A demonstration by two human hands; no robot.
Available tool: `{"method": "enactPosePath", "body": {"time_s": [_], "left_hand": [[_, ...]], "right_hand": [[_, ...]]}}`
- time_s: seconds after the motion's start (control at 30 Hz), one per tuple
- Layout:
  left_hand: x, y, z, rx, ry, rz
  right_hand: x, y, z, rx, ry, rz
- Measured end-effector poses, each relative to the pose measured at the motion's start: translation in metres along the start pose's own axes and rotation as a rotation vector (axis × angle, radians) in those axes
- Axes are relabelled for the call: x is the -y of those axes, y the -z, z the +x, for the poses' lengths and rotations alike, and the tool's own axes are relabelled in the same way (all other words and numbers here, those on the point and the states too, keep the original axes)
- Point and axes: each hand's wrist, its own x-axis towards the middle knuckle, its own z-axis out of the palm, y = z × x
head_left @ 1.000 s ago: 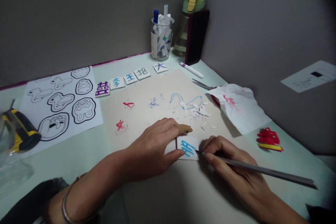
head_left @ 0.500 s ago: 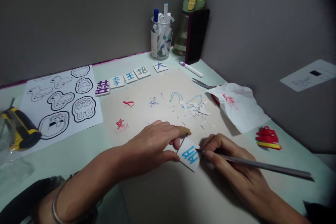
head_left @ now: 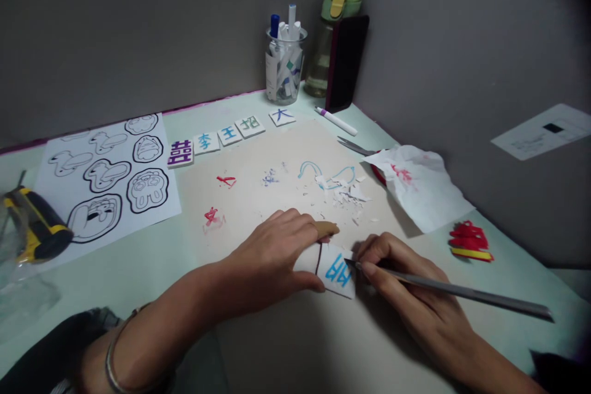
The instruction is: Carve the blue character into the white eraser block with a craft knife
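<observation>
My left hand (head_left: 277, 252) grips a white block (head_left: 337, 286) with a blue character drawn on its top face. One finger wears a tan cover (head_left: 327, 229). A dark line crosses the block beside my thumb, and more white shows under my palm. My right hand (head_left: 406, 283) is closed like a pen grip round a slim grey carving knife (head_left: 480, 297). The knife's tip meets the block's top near the blue strokes. White shavings (head_left: 348, 194) lie on the tan board (head_left: 258, 332) beyond my hands.
Several white tiles with characters (head_left: 228, 135) line the back left. Behind stand a marker jar (head_left: 284, 74), a green bottle (head_left: 318, 68) and a phone (head_left: 348, 64). Scissors (head_left: 355, 146) and crumpled paper (head_left: 420, 188) lie right, a printed sheet (head_left: 111, 178) and yellow-black tool (head_left: 34, 228) left.
My left hand has shifted slightly right and turned the white block, so its edges now lie differently and more white shows under the palm. My right hand and the knife have barely moved.
</observation>
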Motion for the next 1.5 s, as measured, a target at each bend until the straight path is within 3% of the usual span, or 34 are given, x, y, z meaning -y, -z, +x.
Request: {"method": "enactPosePath", "body": {"time_s": [0.23,0.63,0.9,1.5], "left_hand": [[-0.005,-0.015,-0.004,-0.081,-0.001,0.081],[-0.005,-0.02,-0.004,-0.172,-0.015,0.071],[-0.006,-0.019,-0.004,-0.131,-0.019,0.07],[-0.005,-0.024,-0.004,-0.209,0.004,0.088]], "right_hand": [[0.003,0.0,-0.001,-0.028,0.005,-0.029],[0.008,-0.006,-0.004,-0.119,0.018,-0.132],[0.013,-0.006,-0.004,-0.117,0.015,-0.148],[0.015,-0.006,-0.004,-0.11,0.037,-0.159]]}}
